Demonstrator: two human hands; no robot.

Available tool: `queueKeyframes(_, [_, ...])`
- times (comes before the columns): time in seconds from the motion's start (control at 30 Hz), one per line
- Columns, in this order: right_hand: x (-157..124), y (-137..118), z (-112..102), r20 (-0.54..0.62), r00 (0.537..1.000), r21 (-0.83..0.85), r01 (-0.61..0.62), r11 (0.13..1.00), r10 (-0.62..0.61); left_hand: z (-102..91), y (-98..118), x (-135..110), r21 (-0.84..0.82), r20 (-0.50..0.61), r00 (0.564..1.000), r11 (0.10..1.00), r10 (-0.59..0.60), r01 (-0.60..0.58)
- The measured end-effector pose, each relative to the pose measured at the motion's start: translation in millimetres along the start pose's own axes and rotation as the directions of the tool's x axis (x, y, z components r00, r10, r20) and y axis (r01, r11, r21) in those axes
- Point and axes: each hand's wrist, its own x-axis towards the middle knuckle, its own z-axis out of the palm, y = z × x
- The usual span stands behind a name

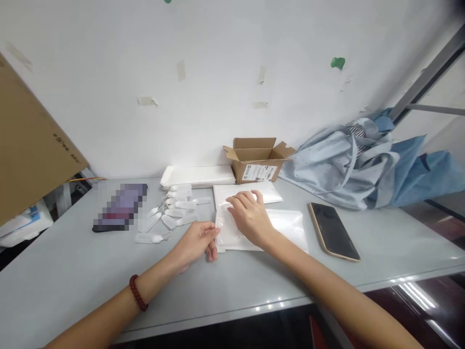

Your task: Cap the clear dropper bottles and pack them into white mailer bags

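My right hand [249, 215] lies palm down on a stack of clear plastic bags [286, 228] in the middle of the grey table [72, 276], its fingers stretched out over the stack's left part. My left hand [198, 242] rests at the stack's left edge, with the fingertips pinching the corner of the top bag. A dark red bead bracelet [138, 292] sits on my left wrist. Several small white tags [170, 213] lie scattered just left of the bags.
An open cardboard box [257, 157] stands at the wall, with a white tray [196, 175] to its left and a white packet [269, 191] in front. A dark phone [333, 230] lies right of the bags. Blue cloth [363, 162] is piled at the right. Another phone [121, 207] lies at the left.
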Motion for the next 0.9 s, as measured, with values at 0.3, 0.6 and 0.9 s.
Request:
queueKeyframes(0.3, [2.9, 5.7, 6.8, 0.300, 0.945, 0.134, -0.181, 0.974, 0.134, -1.7, 0.5, -1.8, -0.135, 0.062, 0.996, 0.988, -0.070, 0.078])
queueKeyframes(0.6, [9.2, 14.9, 24.1, 0.293, 0.939, 0.218, -0.247, 0.944, 0.178, 3.1, 7.9, -2.3, -0.037, 0.114, 0.985, 0.990, -0.128, 0.132])
queueKeyframes(0.9, [12.6, 24.0, 39.3, 0.287, 0.921, 0.269, -0.340, 0.901, 0.263, 16.2, 6.3, -2.6, 0.397, 0.002, 0.993, 0.911, -0.118, 0.107])
